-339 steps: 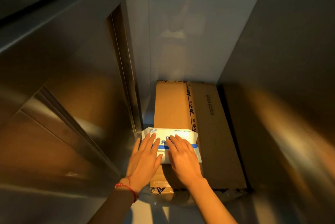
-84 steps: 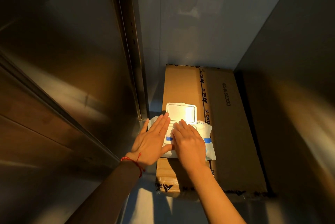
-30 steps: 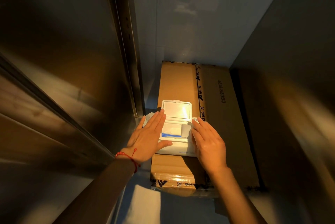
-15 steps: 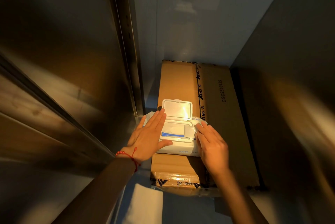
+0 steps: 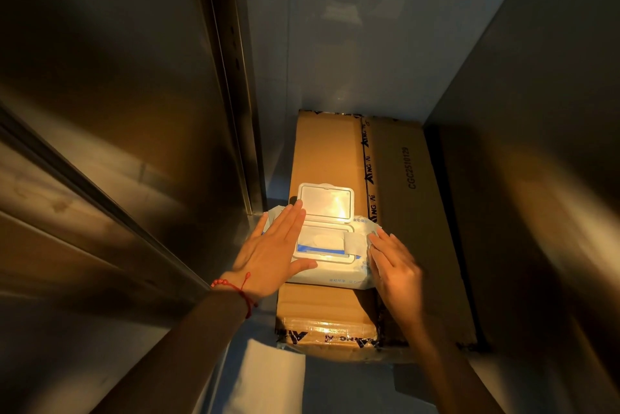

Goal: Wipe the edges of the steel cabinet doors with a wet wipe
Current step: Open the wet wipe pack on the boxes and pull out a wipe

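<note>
Big shiny steel cabinet door on the left, standing open, with its edge running up beside the gray back wall. Long brown cardboard box lying flat at the bottom. White pack of wet wipes on top of the box, lid flipped up. Left hand flat on the pack's left side, fingers straight. Right hand at the pack's right end, fingers a little bent, grip too blurry to tell. Red bead bracelet on the left wrist.
</note>
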A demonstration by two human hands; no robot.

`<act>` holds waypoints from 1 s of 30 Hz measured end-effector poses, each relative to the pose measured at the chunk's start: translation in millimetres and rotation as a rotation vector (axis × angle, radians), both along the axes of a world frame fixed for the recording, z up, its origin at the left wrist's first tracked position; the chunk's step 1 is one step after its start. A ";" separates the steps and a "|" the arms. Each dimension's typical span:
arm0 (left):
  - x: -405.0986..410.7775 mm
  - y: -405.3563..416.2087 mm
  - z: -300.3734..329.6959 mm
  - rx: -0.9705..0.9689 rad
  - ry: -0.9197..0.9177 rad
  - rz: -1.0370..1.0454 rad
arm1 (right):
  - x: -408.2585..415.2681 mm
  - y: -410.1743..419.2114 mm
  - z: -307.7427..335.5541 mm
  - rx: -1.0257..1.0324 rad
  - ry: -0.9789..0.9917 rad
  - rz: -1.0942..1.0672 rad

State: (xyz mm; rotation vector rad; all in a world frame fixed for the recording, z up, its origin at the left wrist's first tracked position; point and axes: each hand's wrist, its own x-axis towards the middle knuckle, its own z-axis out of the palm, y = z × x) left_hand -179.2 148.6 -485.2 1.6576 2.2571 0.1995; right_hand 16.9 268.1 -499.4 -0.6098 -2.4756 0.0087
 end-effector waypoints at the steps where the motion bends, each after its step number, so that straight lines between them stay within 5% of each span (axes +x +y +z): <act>1: 0.0 -0.1 -0.5 0.006 0.003 -0.001 | 0.8 1.9 -3.6 0.009 -0.005 0.002; 8: 0.2 -0.1 -2.2 0.032 -0.006 0.002 | 6.6 10.0 -11.5 0.049 -0.137 0.031; 30: -0.2 1.7 -0.2 0.015 -0.011 0.001 | 6.9 17.6 5.8 0.176 -0.137 0.178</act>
